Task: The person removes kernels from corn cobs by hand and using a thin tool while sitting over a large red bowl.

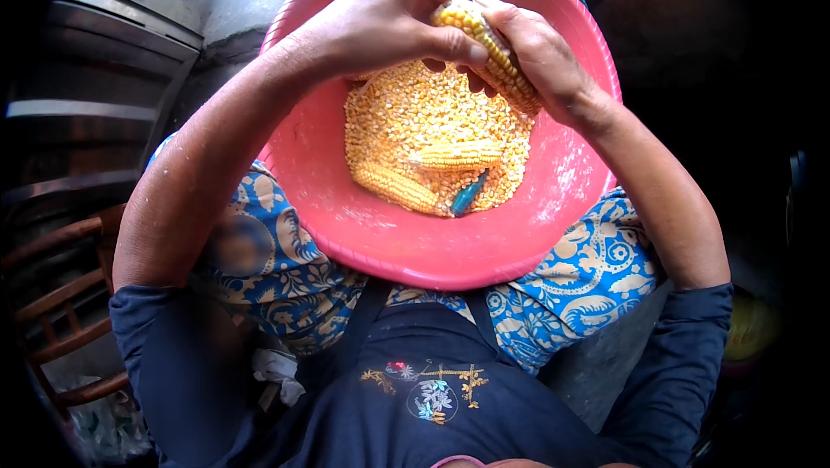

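Note:
Both hands grip one ear of dried corn [499, 69], tilted above the far side of a pink plastic tub [415, 250]. My left hand [395, 23] holds its upper end, with the thumb lying across the rows of kernels. Wrapped around the ear's right side is my right hand [541, 53], its thumb near the tip. Pale, bare cob shows along the ear's upper end. Loose yellow kernels [415, 114] cover the tub's bottom. On them lie two more ears, one corn ear [457, 155] in the middle and another corn ear [395, 188] nearer me, beside a teal-handled tool [469, 194].
The tub sits between my knees, against patterned blue trousers [577, 280]. At the left stand a wooden chair [65, 312] and a metal-framed door [110, 46]. A clear plastic bag [107, 422] lies below the chair. The right side is dark.

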`<state>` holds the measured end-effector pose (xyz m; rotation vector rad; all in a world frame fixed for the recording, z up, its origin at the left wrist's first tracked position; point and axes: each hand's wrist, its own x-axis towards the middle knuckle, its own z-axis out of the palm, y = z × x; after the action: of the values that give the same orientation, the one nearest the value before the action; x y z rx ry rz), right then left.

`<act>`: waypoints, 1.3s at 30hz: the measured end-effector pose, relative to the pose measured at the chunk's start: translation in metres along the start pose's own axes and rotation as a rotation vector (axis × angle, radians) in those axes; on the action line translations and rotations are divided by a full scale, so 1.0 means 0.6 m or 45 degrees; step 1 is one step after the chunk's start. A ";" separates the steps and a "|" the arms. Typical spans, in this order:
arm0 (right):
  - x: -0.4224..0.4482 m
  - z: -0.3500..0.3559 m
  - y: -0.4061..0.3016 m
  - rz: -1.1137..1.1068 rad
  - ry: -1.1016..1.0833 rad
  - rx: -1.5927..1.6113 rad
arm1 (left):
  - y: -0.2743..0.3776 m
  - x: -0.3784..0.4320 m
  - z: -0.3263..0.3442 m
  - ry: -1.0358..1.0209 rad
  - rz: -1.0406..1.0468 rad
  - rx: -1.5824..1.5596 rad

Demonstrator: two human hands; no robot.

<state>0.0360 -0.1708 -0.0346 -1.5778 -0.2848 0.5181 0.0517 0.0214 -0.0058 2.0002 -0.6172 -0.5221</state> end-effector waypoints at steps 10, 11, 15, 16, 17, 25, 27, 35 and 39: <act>0.003 -0.030 -0.005 -0.122 -0.003 -0.219 | 0.004 -0.012 -0.034 0.039 -0.046 -0.161; 0.003 -0.029 0.001 -0.118 0.022 -0.216 | 0.002 -0.014 -0.034 0.033 -0.036 -0.178; -0.001 -0.020 0.002 -0.038 0.045 -0.127 | 0.004 -0.012 -0.035 -0.022 -0.051 -0.052; -0.002 -0.020 -0.005 0.022 -0.008 -0.111 | 0.003 -0.012 -0.040 -0.053 -0.054 -0.050; -0.002 -0.019 -0.009 0.082 -0.062 -0.095 | 0.001 -0.012 -0.042 -0.052 -0.048 -0.015; 0.001 -0.008 0.008 -0.195 -0.015 -0.406 | -0.006 -0.011 -0.042 -0.157 -0.012 0.091; 0.008 -0.015 0.010 -0.220 0.016 -0.381 | -0.005 -0.009 -0.045 -0.159 0.037 0.127; 0.002 -0.009 -0.007 0.325 -0.038 -0.058 | 0.000 -0.012 -0.038 -0.079 0.050 0.473; -0.007 0.005 -0.019 0.217 -0.099 -0.025 | -0.007 -0.013 -0.014 -0.051 0.228 1.001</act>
<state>0.0325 -0.1692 -0.0226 -1.6118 -0.2155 0.7121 0.0513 0.0336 -0.0049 2.6240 -1.1411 -0.2158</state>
